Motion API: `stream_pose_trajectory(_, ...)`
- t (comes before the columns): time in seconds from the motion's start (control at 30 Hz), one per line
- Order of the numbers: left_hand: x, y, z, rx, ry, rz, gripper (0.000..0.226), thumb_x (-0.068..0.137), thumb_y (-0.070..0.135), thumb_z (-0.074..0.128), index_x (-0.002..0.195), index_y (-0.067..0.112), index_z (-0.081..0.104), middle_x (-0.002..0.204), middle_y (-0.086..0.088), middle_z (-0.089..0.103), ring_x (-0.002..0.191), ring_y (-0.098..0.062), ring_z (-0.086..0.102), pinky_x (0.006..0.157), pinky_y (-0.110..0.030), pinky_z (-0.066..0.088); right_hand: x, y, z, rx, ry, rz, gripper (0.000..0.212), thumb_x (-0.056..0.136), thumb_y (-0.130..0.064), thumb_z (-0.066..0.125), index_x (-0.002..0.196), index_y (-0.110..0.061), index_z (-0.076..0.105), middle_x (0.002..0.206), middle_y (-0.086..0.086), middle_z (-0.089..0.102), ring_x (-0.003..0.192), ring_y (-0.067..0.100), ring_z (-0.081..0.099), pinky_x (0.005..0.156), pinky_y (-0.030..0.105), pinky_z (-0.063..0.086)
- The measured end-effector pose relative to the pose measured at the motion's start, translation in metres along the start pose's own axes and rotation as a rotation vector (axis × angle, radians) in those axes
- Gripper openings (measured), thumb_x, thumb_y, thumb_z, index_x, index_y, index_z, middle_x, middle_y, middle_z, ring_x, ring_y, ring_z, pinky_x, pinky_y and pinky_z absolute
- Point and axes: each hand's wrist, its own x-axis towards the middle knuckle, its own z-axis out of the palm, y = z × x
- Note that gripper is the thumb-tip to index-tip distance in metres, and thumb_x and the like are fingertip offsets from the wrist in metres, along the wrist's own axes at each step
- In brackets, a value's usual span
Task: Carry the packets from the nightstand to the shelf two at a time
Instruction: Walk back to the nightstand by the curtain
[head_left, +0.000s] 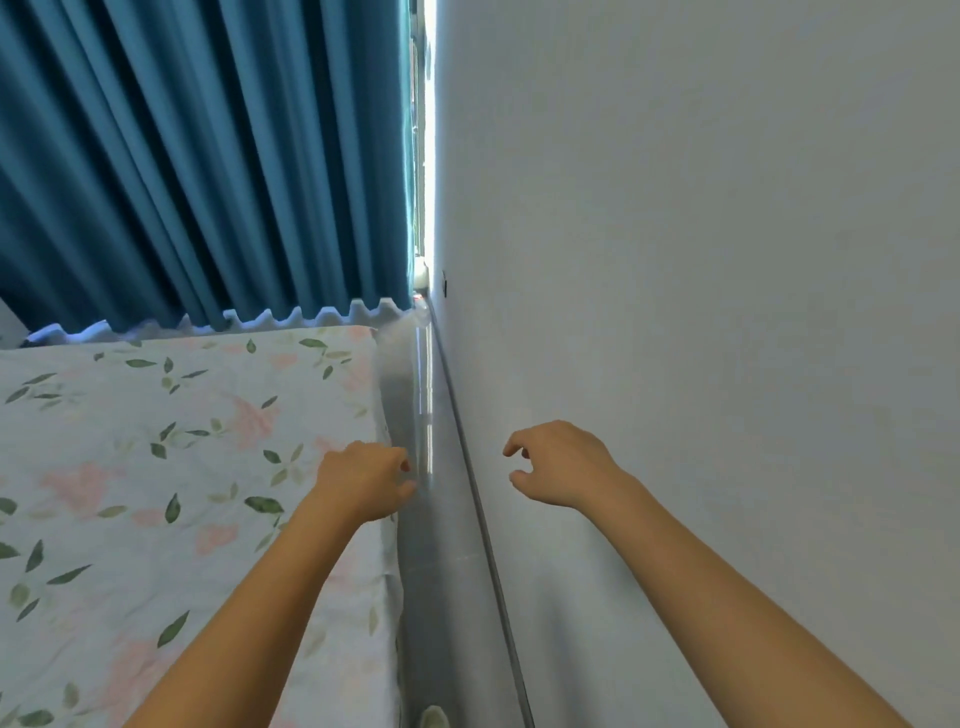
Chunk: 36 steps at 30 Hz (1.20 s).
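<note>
No packets, nightstand or shelf are in view. My left hand (363, 480) hangs over the right edge of the bed, fingers loosely curled and holding nothing. My right hand (558, 465) is raised in front of the white wall, fingers curled but apart, also holding nothing. Both forearms reach forward from the bottom of the head view.
A bed with a floral sheet (171, 457) fills the left. A narrow strip of grey floor (436, 519) runs between the bed and the white wall (727, 260). Blue curtains (208, 156) hang at the far end, with a bright gap beside the wall.
</note>
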Motion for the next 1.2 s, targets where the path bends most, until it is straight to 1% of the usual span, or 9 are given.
stream_pose_trajectory(0.1, 0.056, -0.041, -0.039, 0.052, -0.051, -0.086, 0.045, 0.094, 0.053, 0.043, 0.132, 0.031, 0.051, 0.134, 0.003, 0.057, 0.121, -0.022, 0.052, 0.098, -0.040, 0.043, 0.083, -0.008, -0.032, 0.000, 0.000, -0.028, 0.038, 0.089, -0.029, 0.055, 0.127, -0.031, 0.059, 0.122, -0.004, 0.064, 0.113, 0.018, 0.059, 0.088, 0.032, 0.050)
stream_pose_trajectory(0.2, 0.107, -0.074, -0.074, 0.033, -0.026, -0.097, 0.046, 0.094, 0.053, 0.043, 0.134, 0.031, 0.051, 0.135, 0.001, 0.054, 0.121, -0.023, 0.052, 0.097, -0.039, 0.045, 0.154, -0.012, -0.056, 0.001, 0.004, -0.042, 0.039, 0.088, -0.030, 0.055, 0.127, -0.031, 0.059, 0.123, -0.002, 0.064, 0.112, 0.019, 0.059, 0.090, 0.033, 0.050)
stream_pose_trajectory(0.37, 0.194, -0.112, -0.107, -0.026, -0.012, -0.108, 0.046, 0.094, 0.053, 0.044, 0.133, 0.030, 0.052, 0.138, 0.000, 0.050, 0.121, -0.022, 0.052, 0.096, -0.038, 0.046, 0.263, -0.013, -0.079, -0.032, -0.069, -0.059, 0.038, 0.089, -0.032, 0.055, 0.127, -0.030, 0.059, 0.122, -0.001, 0.063, 0.110, 0.020, 0.060, 0.089, 0.034, 0.050)
stream_pose_trajectory(0.53, 0.294, -0.142, -0.128, -0.074, -0.008, -0.102, 0.043, 0.094, 0.050, 0.046, 0.130, 0.029, 0.055, 0.136, 0.001, 0.053, 0.118, -0.020, 0.055, 0.092, -0.033, 0.049, 0.378, 0.000, -0.099, -0.027, -0.087, -0.070, 0.038, 0.089, -0.033, 0.055, 0.126, -0.029, 0.059, 0.121, -0.002, 0.063, 0.107, 0.020, 0.061, 0.089, 0.035, 0.052)
stream_pose_trajectory(0.63, 0.368, -0.154, -0.157, -0.065, 0.014, -0.086, 0.041, 0.094, 0.048, 0.048, 0.129, 0.028, 0.056, 0.134, 0.001, 0.055, 0.117, -0.020, 0.054, 0.086, -0.030, 0.046, 0.452, 0.019, -0.116, -0.013, -0.091, -0.050, 0.038, 0.087, -0.033, 0.057, 0.125, -0.030, 0.059, 0.121, -0.003, 0.063, 0.108, 0.019, 0.060, 0.090, 0.034, 0.051)
stream_pose_trajectory(0.77, 0.470, -0.168, -0.209, -0.037, 0.097, -0.100, 0.041, 0.094, 0.048, 0.046, 0.129, 0.030, 0.056, 0.133, 0.003, 0.055, 0.121, -0.020, 0.052, 0.092, -0.034, 0.046, 0.558, 0.053, -0.164, 0.008, -0.028, 0.014, 0.038, 0.088, -0.036, 0.057, 0.126, -0.032, 0.058, 0.125, -0.005, 0.061, 0.113, 0.017, 0.058, 0.092, 0.032, 0.050)
stream_pose_trajectory(0.87, 0.531, -0.187, -0.238, -0.058, 0.136, -0.109, 0.039, 0.094, 0.048, 0.046, 0.127, 0.031, 0.058, 0.130, 0.003, 0.056, 0.118, -0.019, 0.054, 0.090, -0.033, 0.048, 0.631, 0.066, -0.201, 0.029, 0.008, 0.038, 0.039, 0.088, -0.037, 0.057, 0.127, -0.032, 0.057, 0.126, -0.005, 0.061, 0.114, 0.017, 0.057, 0.093, 0.033, 0.049)
stream_pose_trajectory(1.0, 0.597, -0.215, -0.262, -0.064, 0.137, -0.124, 0.037, 0.093, 0.049, 0.046, 0.124, 0.032, 0.060, 0.128, 0.005, 0.056, 0.116, -0.017, 0.054, 0.088, -0.033, 0.050, 0.710, 0.068, -0.226, 0.072, -0.004, 0.036, 0.038, 0.088, -0.035, 0.058, 0.125, -0.031, 0.058, 0.124, -0.005, 0.062, 0.113, 0.018, 0.058, 0.092, 0.033, 0.050)
stream_pose_trajectory(1.2, 0.693, -0.254, -0.290, -0.070, 0.101, -0.149, 0.038, 0.093, 0.048, 0.047, 0.125, 0.031, 0.059, 0.129, 0.004, 0.055, 0.120, -0.018, 0.052, 0.088, -0.033, 0.046, 0.819, 0.067, -0.239, 0.109, -0.033, 0.023, 0.035, 0.087, -0.036, 0.058, 0.123, -0.033, 0.060, 0.125, -0.007, 0.061, 0.115, 0.016, 0.057, 0.095, 0.031, 0.048)
